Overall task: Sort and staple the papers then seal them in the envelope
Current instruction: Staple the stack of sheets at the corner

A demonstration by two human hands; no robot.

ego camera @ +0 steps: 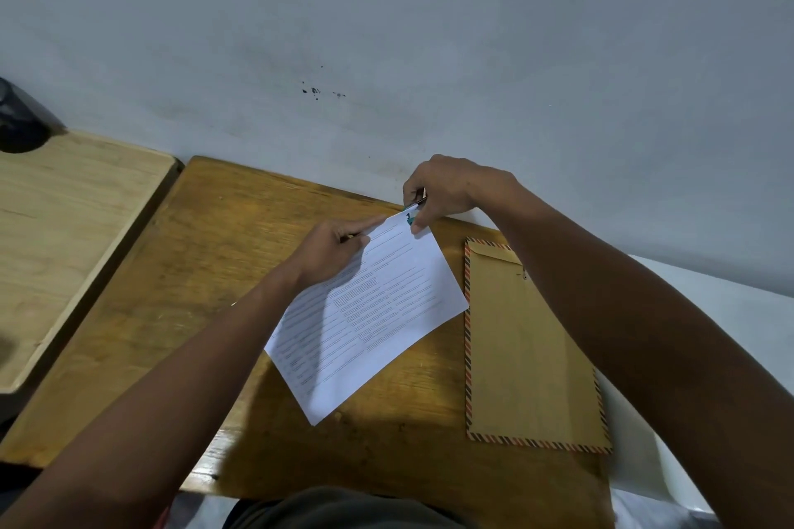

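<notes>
The grey-white wall fills the upper half of my view and meets the back edge of my wooden desk, so there is no room to push anything farther away from me. The desk's left side is bare wood right out to its edge, where a paler wooden table butts against it with a dark gap between; a dark rounded object, too blurred to name, sits at that table's far corner. On my right, a white surface runs past the desk edge.

The brown envelope, bordered in red and dark stripes, lies flat near the desk's right edge, partly under my right forearm, just beside the papers but not touching them.

The white papers lie tilted in the middle of the desk, their far corner raised toward the wall. They carry rows of fine print too small to read, and a small blue-green mark at the top corner.

My left hand rests on the papers' upper left edge, its forefinger stretched along that edge and its other fingers curled. My right hand clamps a small stapler, mostly hidden, over that top corner, thumb pressing the sheet from below.
</notes>
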